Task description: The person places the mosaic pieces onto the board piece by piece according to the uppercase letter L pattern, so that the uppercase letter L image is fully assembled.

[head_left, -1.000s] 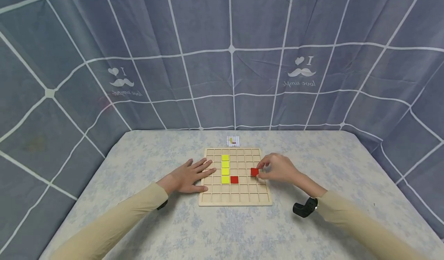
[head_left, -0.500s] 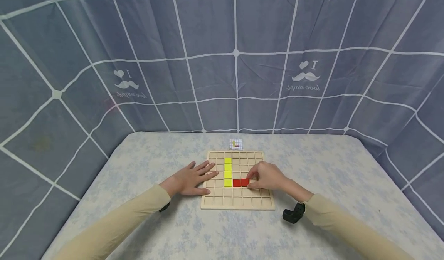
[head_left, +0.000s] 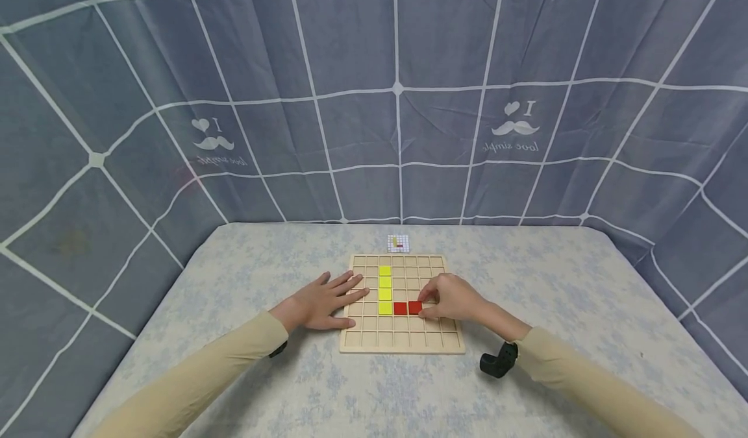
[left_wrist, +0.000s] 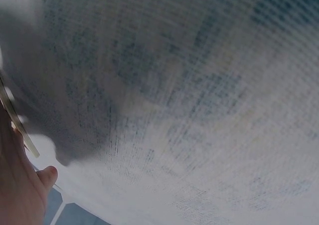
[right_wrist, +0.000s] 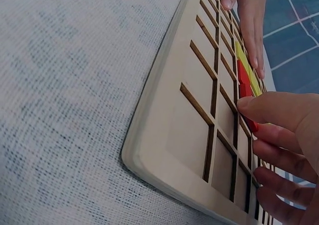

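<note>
A wooden grid board lies flat in front of the person. In one of its columns stands a line of yellow square tiles. To the right of the lowest yellow tile sits a red tile. Beside that one is a second red tile, whose right edge the right hand pinches between thumb and index finger. The right wrist view shows the thumb against the red piece. Fingers spread, the left hand rests on the board's left edge.
Behind the board lies a small printed card with a coloured grid pattern. A pale floral cloth covers the table. A blue-grey checked curtain hangs around the back and sides.
The right hand has carried the second red tile left and nearer, from the board's right side into the cell beside the first red tile. The left hand stays on the board.
</note>
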Motion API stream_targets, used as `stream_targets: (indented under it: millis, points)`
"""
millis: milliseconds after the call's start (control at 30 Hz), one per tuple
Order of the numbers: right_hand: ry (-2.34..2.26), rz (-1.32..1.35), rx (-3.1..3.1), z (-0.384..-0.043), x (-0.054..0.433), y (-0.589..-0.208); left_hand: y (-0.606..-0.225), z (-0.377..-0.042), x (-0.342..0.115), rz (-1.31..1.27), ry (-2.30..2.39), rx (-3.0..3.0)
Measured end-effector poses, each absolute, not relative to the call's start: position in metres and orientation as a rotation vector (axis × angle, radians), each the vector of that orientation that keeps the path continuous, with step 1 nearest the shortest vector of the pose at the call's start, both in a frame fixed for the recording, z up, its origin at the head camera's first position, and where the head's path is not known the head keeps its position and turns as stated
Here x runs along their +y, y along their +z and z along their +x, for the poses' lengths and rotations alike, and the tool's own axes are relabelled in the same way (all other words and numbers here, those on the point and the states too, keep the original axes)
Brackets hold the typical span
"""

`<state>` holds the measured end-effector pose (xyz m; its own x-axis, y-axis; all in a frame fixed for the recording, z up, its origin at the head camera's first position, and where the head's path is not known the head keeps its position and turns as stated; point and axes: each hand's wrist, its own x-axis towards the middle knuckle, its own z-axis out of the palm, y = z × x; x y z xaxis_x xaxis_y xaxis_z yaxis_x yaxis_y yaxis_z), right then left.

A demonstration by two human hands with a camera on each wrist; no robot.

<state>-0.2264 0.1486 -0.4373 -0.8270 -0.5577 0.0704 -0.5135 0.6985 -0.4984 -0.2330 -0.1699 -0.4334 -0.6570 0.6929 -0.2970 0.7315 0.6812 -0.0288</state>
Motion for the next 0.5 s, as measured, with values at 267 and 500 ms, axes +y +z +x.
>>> stream_targets:
  millis: [267,500]
  points:
    - [-0.777,-0.877,2.803,-0.2268,0.1496,-0.4347,-0.4326,-0.2319,-0.1683,1.139,-0.198,2.635]
    - [-0.785,-0.902,2.802,-0.2209,0.1568,-0.4324,-0.4344,-0.2305,-0.1638,1.136,-0.245,2.634]
